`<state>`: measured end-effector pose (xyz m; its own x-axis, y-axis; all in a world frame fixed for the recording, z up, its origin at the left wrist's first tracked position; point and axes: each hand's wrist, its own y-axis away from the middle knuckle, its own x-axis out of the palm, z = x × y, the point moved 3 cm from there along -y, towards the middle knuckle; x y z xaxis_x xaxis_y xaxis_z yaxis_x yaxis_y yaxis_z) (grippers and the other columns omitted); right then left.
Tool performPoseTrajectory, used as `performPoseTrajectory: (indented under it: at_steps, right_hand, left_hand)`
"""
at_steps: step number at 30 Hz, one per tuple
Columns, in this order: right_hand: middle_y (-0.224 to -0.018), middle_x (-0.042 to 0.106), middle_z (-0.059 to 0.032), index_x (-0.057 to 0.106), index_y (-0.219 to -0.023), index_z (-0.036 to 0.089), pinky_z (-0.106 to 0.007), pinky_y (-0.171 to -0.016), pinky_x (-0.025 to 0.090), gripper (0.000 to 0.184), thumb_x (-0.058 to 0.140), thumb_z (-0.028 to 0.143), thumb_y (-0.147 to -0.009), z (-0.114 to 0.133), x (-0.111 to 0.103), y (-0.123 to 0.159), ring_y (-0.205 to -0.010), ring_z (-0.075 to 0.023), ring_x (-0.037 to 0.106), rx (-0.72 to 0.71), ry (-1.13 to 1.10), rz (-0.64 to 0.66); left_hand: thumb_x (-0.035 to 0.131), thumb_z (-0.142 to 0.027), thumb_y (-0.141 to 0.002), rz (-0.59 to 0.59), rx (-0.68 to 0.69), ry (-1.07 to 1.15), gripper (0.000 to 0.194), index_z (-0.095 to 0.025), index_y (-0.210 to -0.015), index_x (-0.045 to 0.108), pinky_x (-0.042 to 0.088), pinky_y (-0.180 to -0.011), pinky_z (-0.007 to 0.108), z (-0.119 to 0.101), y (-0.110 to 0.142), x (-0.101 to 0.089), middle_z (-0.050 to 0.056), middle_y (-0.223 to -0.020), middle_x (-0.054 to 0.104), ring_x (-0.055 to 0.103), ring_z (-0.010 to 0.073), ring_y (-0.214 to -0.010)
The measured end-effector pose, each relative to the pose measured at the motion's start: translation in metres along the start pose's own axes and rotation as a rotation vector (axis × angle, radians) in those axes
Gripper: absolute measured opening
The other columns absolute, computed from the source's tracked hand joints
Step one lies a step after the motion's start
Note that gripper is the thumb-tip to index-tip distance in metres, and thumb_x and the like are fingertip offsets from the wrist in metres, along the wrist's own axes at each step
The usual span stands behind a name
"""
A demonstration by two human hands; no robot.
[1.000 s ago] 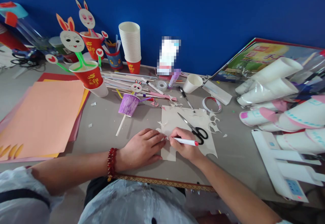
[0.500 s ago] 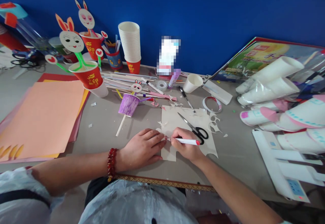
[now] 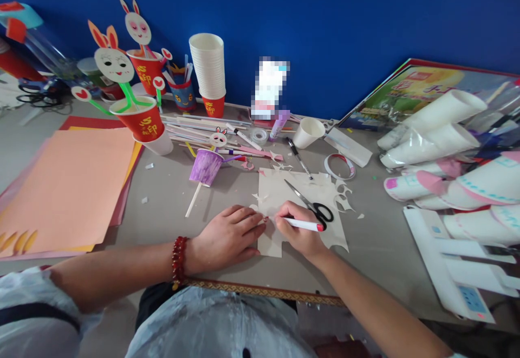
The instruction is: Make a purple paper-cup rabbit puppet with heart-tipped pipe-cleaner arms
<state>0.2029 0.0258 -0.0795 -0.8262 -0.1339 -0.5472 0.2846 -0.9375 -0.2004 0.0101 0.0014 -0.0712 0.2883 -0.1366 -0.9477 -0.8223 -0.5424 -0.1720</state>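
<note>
My left hand (image 3: 228, 239) lies flat, fingers stretched out, its fingertips pressing on a small paper piece with red marks (image 3: 265, 219). That piece rests on a cut white paper sheet (image 3: 271, 246). Closed around a white marker with a red end (image 3: 303, 224), my right hand (image 3: 299, 234) is at the right of the marks. The marker's tip is too small to make out. Black-handled scissors (image 3: 320, 216) lie half open on the sheet, just beyond my right hand. A purple paper cup with a rabbit face (image 3: 206, 167) stands on a stick beyond my left hand.
Coloured paper sheets (image 3: 73, 179) are stacked at left, beside red cups with rabbit heads (image 3: 142, 119). Stacked white cups (image 3: 209, 68), a phone (image 3: 268, 88) and a tape roll (image 3: 339, 167) are farther back. At right are wrapped cups (image 3: 434, 125) and a power strip (image 3: 442, 260).
My right hand has shifted slightly right with the marker, away from the red marks. My left hand has stayed in place.
</note>
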Motion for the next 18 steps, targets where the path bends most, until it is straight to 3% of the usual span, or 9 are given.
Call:
performPoseTrajectory:
  at_steps: [18]
  right_hand:
    - [-0.055, 0.053, 0.0029, 0.05, -0.063, 0.021, -0.025, -0.054, 0.035, 0.017, 0.052, 0.018, -0.08, 0.0007, 0.0004, -0.001, -0.052, -0.0125, 0.047, 0.003, 0.042, 0.028]
  left_hand:
    - [0.054, -0.043, -0.094, 0.001, 0.001, -0.002, 0.047, -0.015, -0.132, 0.055, 0.043, -0.105, 0.044, -0.0004, 0.0001, 0.0, 0.012, -0.137, 0.058, 0.052, 0.0284, -0.124]
